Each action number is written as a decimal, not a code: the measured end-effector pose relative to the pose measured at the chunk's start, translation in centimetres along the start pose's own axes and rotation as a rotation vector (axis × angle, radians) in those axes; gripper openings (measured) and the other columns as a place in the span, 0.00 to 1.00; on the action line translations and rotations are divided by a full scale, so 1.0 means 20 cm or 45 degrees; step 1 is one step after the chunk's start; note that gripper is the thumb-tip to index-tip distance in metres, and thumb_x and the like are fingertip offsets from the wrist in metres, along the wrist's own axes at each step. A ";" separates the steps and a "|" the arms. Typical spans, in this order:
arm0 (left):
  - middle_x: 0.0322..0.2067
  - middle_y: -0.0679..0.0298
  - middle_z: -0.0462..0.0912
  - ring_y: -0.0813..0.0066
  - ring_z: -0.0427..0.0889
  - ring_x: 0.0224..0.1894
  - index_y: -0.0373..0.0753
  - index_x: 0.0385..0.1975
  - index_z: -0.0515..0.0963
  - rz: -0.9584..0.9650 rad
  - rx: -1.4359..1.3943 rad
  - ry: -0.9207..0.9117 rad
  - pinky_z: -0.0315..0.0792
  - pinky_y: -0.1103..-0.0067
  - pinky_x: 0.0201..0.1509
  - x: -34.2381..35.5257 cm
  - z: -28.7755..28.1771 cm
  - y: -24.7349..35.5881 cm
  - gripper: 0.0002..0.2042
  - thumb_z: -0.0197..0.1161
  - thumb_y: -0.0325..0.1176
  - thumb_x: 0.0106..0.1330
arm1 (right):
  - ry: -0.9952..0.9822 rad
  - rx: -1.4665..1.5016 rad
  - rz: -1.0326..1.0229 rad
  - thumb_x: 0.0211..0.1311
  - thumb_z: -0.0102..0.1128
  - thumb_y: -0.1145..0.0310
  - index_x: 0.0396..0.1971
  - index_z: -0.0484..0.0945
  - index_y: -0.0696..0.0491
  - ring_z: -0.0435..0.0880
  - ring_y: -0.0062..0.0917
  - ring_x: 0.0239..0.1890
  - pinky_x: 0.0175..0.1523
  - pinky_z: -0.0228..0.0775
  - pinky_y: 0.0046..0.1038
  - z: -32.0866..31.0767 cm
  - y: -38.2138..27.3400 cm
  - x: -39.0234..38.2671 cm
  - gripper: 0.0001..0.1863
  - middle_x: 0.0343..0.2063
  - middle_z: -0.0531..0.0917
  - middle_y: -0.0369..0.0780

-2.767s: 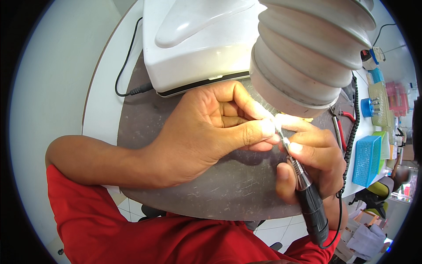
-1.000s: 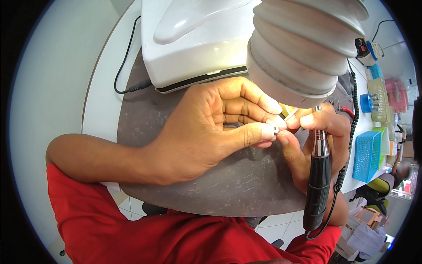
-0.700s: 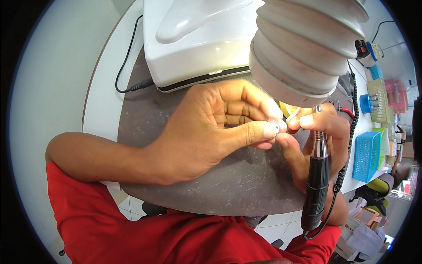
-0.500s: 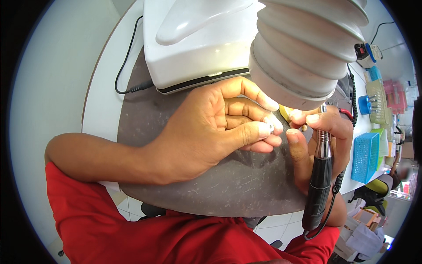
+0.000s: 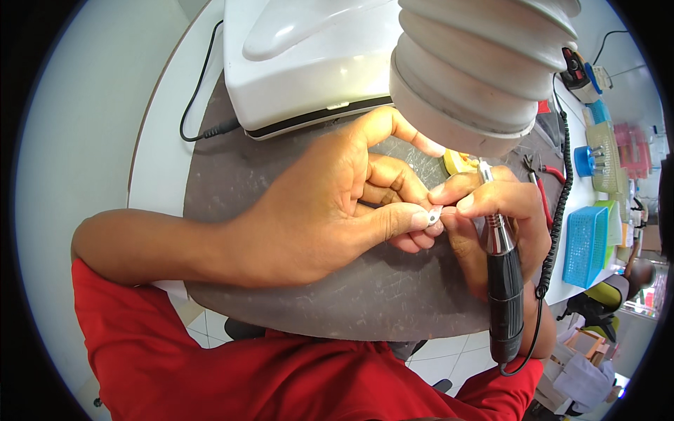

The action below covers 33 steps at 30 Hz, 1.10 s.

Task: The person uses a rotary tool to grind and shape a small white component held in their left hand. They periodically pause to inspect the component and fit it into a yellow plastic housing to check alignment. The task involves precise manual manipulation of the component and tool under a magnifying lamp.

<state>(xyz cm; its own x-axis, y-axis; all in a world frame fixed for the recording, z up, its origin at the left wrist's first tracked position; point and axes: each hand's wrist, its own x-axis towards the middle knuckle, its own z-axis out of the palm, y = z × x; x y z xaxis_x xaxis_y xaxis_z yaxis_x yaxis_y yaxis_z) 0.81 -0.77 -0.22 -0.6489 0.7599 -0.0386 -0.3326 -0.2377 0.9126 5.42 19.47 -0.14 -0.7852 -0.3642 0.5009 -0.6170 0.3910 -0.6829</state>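
My left hand [image 5: 316, 210] pinches a small white piece [image 5: 433, 217] with a dark spot in it between thumb and fingers, its index finger stretched out above. Against that piece press the thumb and fingertips of my right hand [image 5: 521, 207]. The right hand also carries a rotary handpiece [image 5: 507, 302], with black grip and metal nose, lying across the palm with its nose pointing away from me. What else the right fingertips pinch is mostly hidden. Just beyond them lies a yellow object [image 5: 456, 163].
A white ribbed hose [image 5: 477, 77] overhangs the hands. Behind stands a white machine [image 5: 309, 77]. Red-handled pliers [image 5: 542, 200] lie right of the right hand, beside a coiled black cable [image 5: 554, 245]. Farther right are a blue basket [image 5: 586, 245] and a person [image 5: 635, 274].
My right hand has come left, so its fingertips now meet the white piece at my left fingertips. A small tan piece seen earlier in the right fingers is now hidden.
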 end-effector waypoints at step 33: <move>0.43 0.52 0.78 0.70 0.79 0.45 0.31 0.38 0.71 -0.084 -0.214 0.127 0.76 0.76 0.51 -0.02 -0.02 -0.02 0.07 0.58 0.20 0.62 | 0.097 -0.327 -0.081 0.49 0.67 0.70 0.40 0.79 0.57 0.76 0.27 0.31 0.32 0.69 0.25 -0.07 -0.04 0.01 0.16 0.27 0.76 0.40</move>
<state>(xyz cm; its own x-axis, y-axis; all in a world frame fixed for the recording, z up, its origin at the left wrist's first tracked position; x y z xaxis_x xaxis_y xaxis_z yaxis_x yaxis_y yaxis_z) 1.04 -1.19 -0.73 -0.6837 0.7154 -0.1440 -0.4806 -0.2930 0.8265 5.67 20.19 1.32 -0.7399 -0.3339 0.5840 -0.6510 0.5745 -0.4962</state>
